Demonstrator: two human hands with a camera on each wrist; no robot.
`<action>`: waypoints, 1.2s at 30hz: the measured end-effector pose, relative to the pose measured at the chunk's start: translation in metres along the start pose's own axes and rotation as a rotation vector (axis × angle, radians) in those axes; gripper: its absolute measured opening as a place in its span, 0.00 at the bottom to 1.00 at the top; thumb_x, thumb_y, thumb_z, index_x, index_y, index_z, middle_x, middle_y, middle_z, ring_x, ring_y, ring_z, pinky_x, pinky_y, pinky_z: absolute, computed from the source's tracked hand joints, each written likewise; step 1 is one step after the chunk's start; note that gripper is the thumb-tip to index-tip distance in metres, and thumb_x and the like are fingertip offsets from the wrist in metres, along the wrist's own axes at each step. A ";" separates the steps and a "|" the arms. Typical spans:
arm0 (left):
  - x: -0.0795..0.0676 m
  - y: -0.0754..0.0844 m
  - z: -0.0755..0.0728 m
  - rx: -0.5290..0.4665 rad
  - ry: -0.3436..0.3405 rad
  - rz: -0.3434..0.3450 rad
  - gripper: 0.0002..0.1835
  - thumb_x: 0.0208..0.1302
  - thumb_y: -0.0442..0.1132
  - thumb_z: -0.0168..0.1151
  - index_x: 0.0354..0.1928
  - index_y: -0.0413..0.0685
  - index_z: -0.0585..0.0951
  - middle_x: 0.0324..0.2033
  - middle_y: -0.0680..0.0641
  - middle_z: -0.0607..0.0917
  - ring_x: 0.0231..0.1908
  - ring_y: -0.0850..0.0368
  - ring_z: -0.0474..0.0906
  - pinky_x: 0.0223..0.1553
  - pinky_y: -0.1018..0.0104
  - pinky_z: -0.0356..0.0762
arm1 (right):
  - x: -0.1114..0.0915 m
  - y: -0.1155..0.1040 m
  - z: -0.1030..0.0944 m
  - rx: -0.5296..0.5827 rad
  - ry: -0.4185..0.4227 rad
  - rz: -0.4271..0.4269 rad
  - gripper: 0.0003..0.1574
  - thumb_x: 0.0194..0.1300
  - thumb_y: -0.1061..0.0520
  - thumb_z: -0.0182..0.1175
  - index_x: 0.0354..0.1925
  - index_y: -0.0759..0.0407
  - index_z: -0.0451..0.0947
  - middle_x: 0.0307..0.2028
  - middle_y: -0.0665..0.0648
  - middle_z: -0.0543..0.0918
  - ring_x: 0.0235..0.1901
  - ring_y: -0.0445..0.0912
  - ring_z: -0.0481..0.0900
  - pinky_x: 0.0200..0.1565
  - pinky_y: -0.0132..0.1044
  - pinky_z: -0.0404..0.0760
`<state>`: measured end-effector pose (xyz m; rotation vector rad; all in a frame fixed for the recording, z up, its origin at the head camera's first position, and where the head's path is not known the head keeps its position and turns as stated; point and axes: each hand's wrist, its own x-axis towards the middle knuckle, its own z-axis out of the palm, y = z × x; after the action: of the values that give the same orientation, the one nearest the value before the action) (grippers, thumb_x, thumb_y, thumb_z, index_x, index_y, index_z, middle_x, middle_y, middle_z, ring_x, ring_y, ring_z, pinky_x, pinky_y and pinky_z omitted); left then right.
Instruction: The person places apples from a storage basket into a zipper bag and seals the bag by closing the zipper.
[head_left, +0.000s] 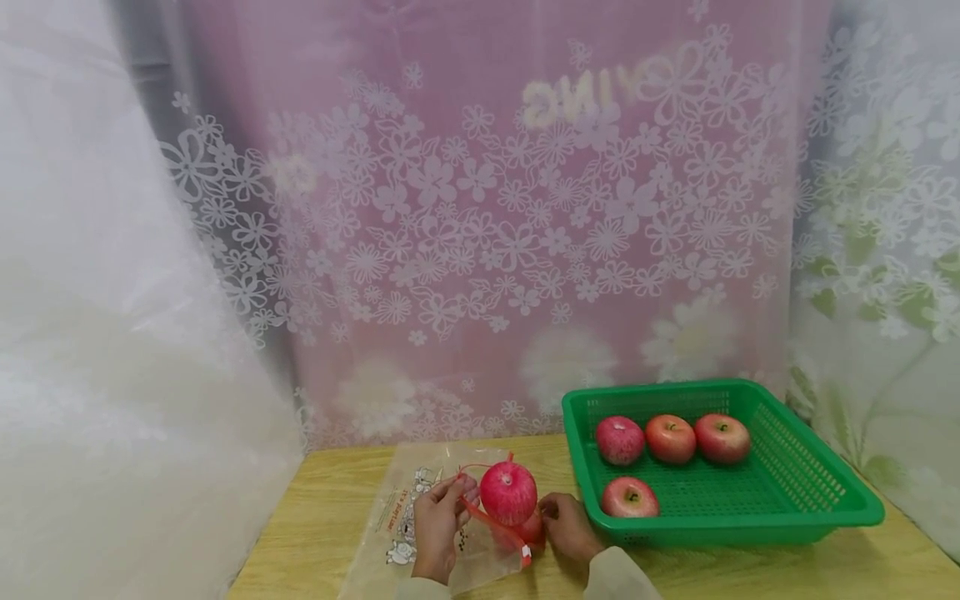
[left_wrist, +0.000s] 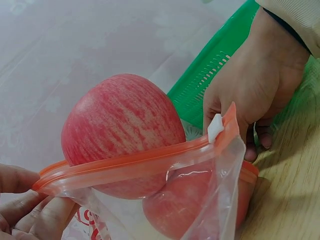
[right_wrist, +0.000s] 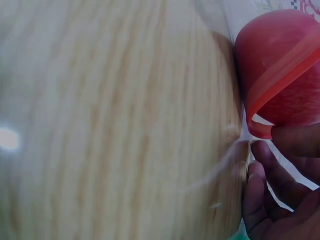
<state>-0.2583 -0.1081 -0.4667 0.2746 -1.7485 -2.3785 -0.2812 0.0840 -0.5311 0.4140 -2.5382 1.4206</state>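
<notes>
A clear zip bag (head_left: 480,567) with an orange-red rim and printed cartoon figures lies on the table, its mouth spread. My left hand (head_left: 437,529) pinches the rim at the left side of the mouth. My right hand (head_left: 572,525) holds the opposite edge between thumb and fingers, close to the basket. One red apple (left_wrist: 122,125) sits in the mouth, its upper part above the rim (left_wrist: 130,167). Lower down, a second apple (left_wrist: 175,205) shows through the plastic. A white slider (left_wrist: 215,127) sits at one end of the zip.
To the right stands a green plastic basket (head_left: 750,523) with several apples, among them one near its front wall (head_left: 630,500). The wooden table (head_left: 285,533) runs back to a floral curtain (head_left: 480,250).
</notes>
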 end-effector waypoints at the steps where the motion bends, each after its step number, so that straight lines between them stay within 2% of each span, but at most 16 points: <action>1: 0.000 0.000 0.000 0.009 0.003 -0.002 0.16 0.62 0.34 0.56 0.46 0.25 0.75 0.33 0.39 0.85 0.32 0.55 0.83 0.31 0.67 0.81 | 0.000 0.000 0.000 -0.001 -0.006 0.000 0.08 0.48 0.75 0.55 0.28 0.67 0.77 0.24 0.57 0.79 0.27 0.46 0.73 0.29 0.33 0.74; 7: -0.001 0.001 0.001 0.019 0.000 -0.005 0.15 0.63 0.34 0.55 0.46 0.27 0.75 0.33 0.41 0.85 0.32 0.55 0.83 0.28 0.70 0.80 | 0.003 0.003 0.001 -0.012 -0.026 -0.002 0.08 0.48 0.74 0.55 0.24 0.64 0.77 0.21 0.53 0.78 0.24 0.38 0.70 0.26 0.29 0.71; 10: -0.001 0.001 0.001 0.021 0.000 0.000 0.15 0.63 0.34 0.55 0.46 0.26 0.75 0.34 0.39 0.85 0.32 0.55 0.83 0.27 0.71 0.80 | 0.004 0.006 0.002 0.011 -0.021 -0.020 0.07 0.49 0.72 0.57 0.23 0.64 0.78 0.20 0.52 0.78 0.23 0.38 0.71 0.26 0.30 0.72; 13: -0.001 0.002 0.001 0.020 -0.001 0.003 0.15 0.63 0.33 0.55 0.46 0.26 0.75 0.34 0.38 0.84 0.32 0.56 0.83 0.28 0.71 0.80 | 0.006 0.016 0.003 0.041 0.004 -0.095 0.06 0.49 0.69 0.58 0.22 0.62 0.78 0.19 0.50 0.78 0.21 0.37 0.70 0.24 0.31 0.72; 14: -0.001 0.002 0.001 0.021 -0.002 0.004 0.15 0.63 0.33 0.55 0.46 0.26 0.75 0.34 0.38 0.84 0.31 0.56 0.83 0.28 0.71 0.80 | 0.009 0.024 0.006 0.053 0.017 -0.158 0.06 0.51 0.68 0.58 0.22 0.60 0.79 0.18 0.48 0.78 0.21 0.36 0.70 0.23 0.30 0.70; 17: -0.001 0.002 0.001 0.022 -0.005 0.005 0.15 0.63 0.33 0.55 0.46 0.26 0.75 0.34 0.39 0.85 0.31 0.57 0.83 0.27 0.72 0.80 | 0.010 0.030 0.007 0.045 0.027 -0.197 0.06 0.51 0.66 0.59 0.22 0.59 0.78 0.18 0.46 0.77 0.20 0.35 0.69 0.22 0.30 0.70; 20: -0.001 0.002 0.001 0.023 -0.006 0.007 0.15 0.63 0.34 0.55 0.46 0.26 0.75 0.34 0.39 0.84 0.30 0.57 0.83 0.25 0.73 0.79 | 0.010 0.024 0.006 0.028 0.002 -0.129 0.06 0.51 0.67 0.59 0.22 0.60 0.78 0.18 0.48 0.77 0.21 0.36 0.70 0.23 0.31 0.71; 21: -0.001 0.002 0.001 0.021 -0.006 0.007 0.15 0.63 0.34 0.55 0.46 0.26 0.75 0.34 0.38 0.84 0.30 0.57 0.83 0.26 0.73 0.79 | 0.008 0.017 0.004 0.010 -0.012 -0.067 0.05 0.50 0.69 0.59 0.22 0.61 0.78 0.19 0.49 0.77 0.22 0.37 0.70 0.24 0.32 0.72; 24: 0.000 0.002 0.002 0.023 -0.004 0.009 0.16 0.63 0.33 0.55 0.47 0.25 0.74 0.34 0.38 0.84 0.30 0.57 0.83 0.26 0.72 0.80 | 0.007 0.008 0.002 -0.044 -0.021 -0.014 0.06 0.50 0.70 0.59 0.22 0.62 0.78 0.19 0.50 0.78 0.22 0.38 0.70 0.24 0.30 0.72; 28: 0.000 0.002 0.002 0.029 -0.002 0.009 0.17 0.63 0.33 0.54 0.48 0.23 0.73 0.33 0.39 0.85 0.30 0.58 0.83 0.25 0.73 0.79 | 0.007 0.004 0.002 -0.096 0.004 -0.006 0.07 0.48 0.71 0.59 0.21 0.61 0.77 0.18 0.50 0.77 0.21 0.37 0.69 0.24 0.28 0.70; 36: 0.000 0.003 0.002 0.037 -0.006 0.003 0.17 0.64 0.33 0.53 0.49 0.23 0.73 0.33 0.40 0.85 0.30 0.59 0.83 0.25 0.75 0.78 | 0.006 0.003 0.004 -0.113 0.056 -0.023 0.09 0.45 0.72 0.57 0.18 0.61 0.75 0.16 0.49 0.74 0.20 0.38 0.66 0.22 0.28 0.67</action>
<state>-0.2587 -0.1072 -0.4636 0.2706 -1.7955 -2.3494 -0.2877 0.0807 -0.5336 0.3773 -2.5455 1.2553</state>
